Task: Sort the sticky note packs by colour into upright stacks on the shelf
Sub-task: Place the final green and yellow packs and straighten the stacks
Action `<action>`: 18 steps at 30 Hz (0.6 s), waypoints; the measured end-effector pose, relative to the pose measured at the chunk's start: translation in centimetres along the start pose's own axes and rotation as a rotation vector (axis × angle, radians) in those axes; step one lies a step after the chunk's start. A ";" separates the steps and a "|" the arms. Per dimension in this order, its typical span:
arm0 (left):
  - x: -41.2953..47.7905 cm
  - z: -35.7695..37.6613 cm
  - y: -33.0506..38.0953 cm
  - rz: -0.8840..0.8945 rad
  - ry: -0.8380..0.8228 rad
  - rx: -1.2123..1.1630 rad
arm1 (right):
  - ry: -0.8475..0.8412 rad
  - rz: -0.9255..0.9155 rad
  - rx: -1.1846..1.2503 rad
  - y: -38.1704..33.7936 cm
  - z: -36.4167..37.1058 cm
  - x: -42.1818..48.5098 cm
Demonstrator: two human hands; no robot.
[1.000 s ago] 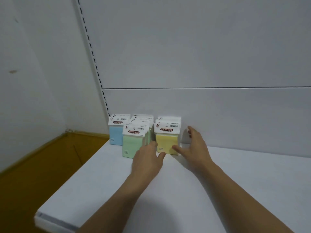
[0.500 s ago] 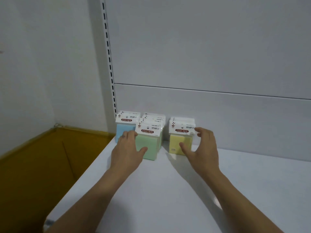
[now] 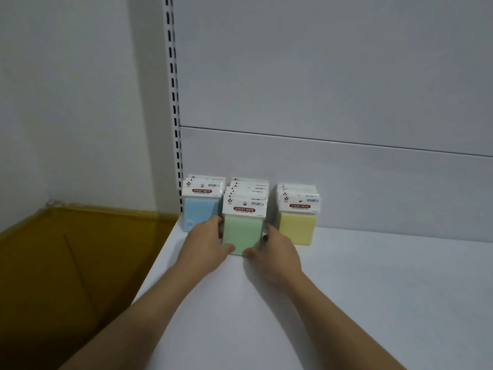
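Observation:
Three upright rows of sticky note packs stand against the shelf's back panel: blue packs (image 3: 200, 213) at the left, green packs (image 3: 242, 232) in the middle, yellow packs (image 3: 297, 228) at the right. Each pack has a white header card reading "STICKY NOTE". My left hand (image 3: 206, 244) presses the left side of the green row, thumb at its front bottom edge. My right hand (image 3: 274, 251) presses the right side of the same row, in the gap beside the yellow packs. Together they clasp the green stack.
The white shelf (image 3: 346, 303) stretches right and toward me. Its left edge drops to a brown floor (image 3: 66, 276). A slotted upright rail (image 3: 174, 116) runs up just behind the blue packs, next to the white side wall.
My right hand left the yellow packs and moved left to the green row's right side. My left hand slid to the green row's left side. The view shifted left and closer.

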State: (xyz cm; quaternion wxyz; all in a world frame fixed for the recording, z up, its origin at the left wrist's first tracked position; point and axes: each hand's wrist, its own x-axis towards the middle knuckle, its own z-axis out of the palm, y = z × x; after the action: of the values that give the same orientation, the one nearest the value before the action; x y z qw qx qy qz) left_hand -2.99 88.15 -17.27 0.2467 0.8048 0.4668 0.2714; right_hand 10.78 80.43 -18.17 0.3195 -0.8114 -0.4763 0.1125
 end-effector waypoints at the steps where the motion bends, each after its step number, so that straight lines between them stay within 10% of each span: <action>1: 0.1 0.1 -0.2 0.011 0.006 -0.005 | 0.015 0.016 -0.011 -0.1 0.3 0.0; 18: 0.6 2.5 -0.7 0.026 0.117 -0.008 | 0.148 0.050 -0.080 -0.5 1.3 0.3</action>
State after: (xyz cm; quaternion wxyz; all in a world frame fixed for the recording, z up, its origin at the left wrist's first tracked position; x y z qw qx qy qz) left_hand -1.52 88.62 -19.42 0.2188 0.7925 0.4688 0.3230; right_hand 9.91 81.36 -18.85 0.3185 -0.8411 -0.4352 0.0412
